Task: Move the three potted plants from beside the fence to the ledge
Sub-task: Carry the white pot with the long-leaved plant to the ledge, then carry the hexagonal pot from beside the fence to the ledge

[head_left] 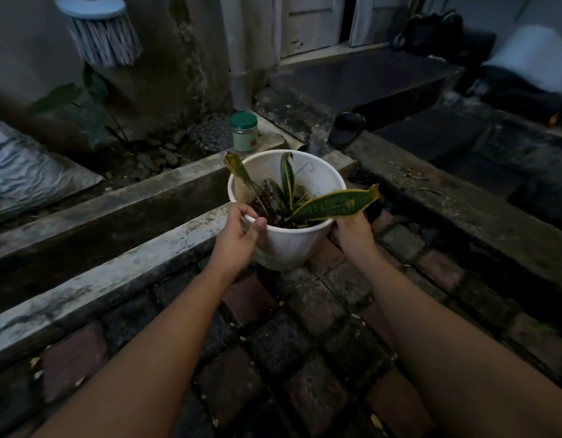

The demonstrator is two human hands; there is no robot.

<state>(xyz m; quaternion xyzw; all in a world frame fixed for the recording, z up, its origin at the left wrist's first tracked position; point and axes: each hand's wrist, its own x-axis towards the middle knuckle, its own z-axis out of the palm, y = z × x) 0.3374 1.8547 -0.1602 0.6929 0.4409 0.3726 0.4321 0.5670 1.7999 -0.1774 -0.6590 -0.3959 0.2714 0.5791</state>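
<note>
Your grip is two-handed on the white pot: your left hand is closed over the near-left part of the rim, thumb hooked inside and fingers down the outer wall, and your right hand presses against the pot's right side just under the rim, partly hidden by a drooping leaf. The pot sits in the middle of the scene, over the brick paving, just right of the near concrete ledge; you cannot tell from here whether its base touches the ground or is lifted clear. Inside it, the plant has striped green leaves with yellow edges: one stands upright near the middle, one leans far-left with a browned tip, and the long one bends right over the rim, above your right hand.

Far beyond the pot, a jar with a green lid stands on the farther concrete edge. A broom head hangs against the wall at far left, and a crumpled plastic sack lies at the left edge.
</note>
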